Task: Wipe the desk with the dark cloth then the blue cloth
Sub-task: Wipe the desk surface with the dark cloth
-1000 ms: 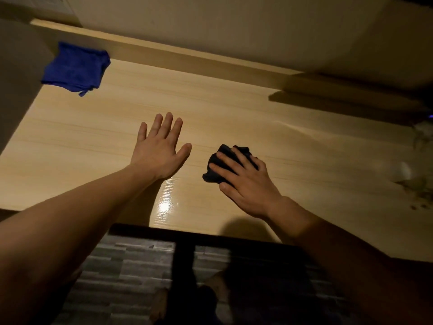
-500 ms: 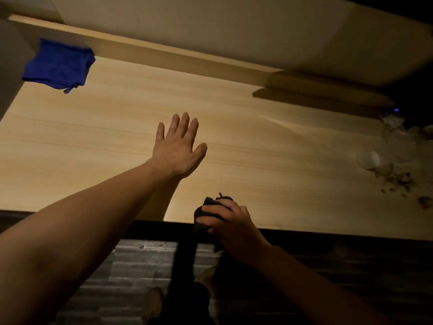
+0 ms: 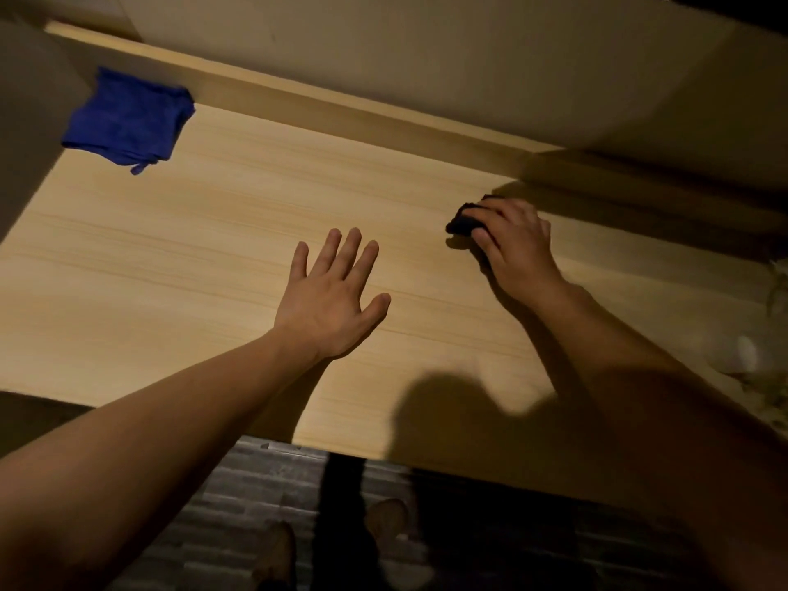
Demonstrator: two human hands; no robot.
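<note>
The light wooden desk (image 3: 213,258) fills the middle of the head view. My right hand (image 3: 518,245) presses a bunched dark cloth (image 3: 462,221) onto the desk at the far right, near the raised back ledge; most of the cloth is hidden under my fingers. My left hand (image 3: 332,300) lies flat on the desk's middle, palm down, fingers spread, holding nothing. A folded blue cloth (image 3: 128,119) rests at the far left corner of the desk, well away from both hands.
A wooden ledge (image 3: 341,104) runs along the back of the desk below a pale wall. Small pale objects (image 3: 746,356) sit in shadow at the right edge. The desk's front edge drops to a dark plank floor (image 3: 256,484), where my feet show.
My right hand has swept the dark cloth from the desk's front edge away to the far right by the back ledge. My left hand has stayed flat on the desk.
</note>
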